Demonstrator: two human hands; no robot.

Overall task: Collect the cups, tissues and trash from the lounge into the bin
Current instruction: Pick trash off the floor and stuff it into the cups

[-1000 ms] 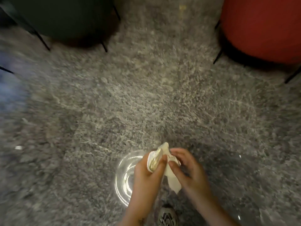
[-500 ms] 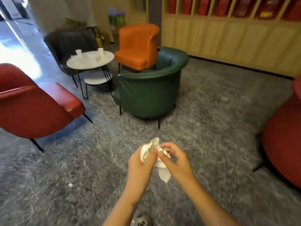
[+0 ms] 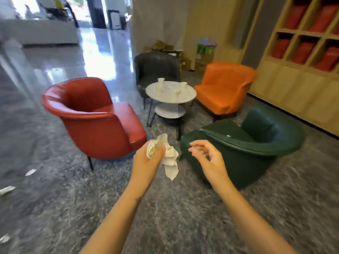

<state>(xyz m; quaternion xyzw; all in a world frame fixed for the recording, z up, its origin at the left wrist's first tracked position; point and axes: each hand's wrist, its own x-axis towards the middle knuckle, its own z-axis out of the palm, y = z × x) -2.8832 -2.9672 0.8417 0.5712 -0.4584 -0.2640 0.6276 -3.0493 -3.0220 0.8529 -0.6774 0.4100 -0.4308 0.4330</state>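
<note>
Two hands worked the tissue wad (image 3: 170, 158) half a second ago; now only our left hand (image 3: 146, 162) grips it at 6 o'clock, fingers curled round it, while our right hand (image 3: 209, 158) has let go and hangs just beside it, fingers loosely curled on nothing. We judge it free for the next pick-up; no bin shows. On the grey carpet (image 3: 183, 217) stand a red armchair (image 3: 95, 121) at 9, a green armchair (image 3: 256, 149) at 4, an orange armchair (image 3: 225, 85) at 1, then the round table (image 3: 189, 97) at 12 bearing upright paper cups (image 3: 160, 82), and scraps (image 3: 30, 172) at 8.
</note>
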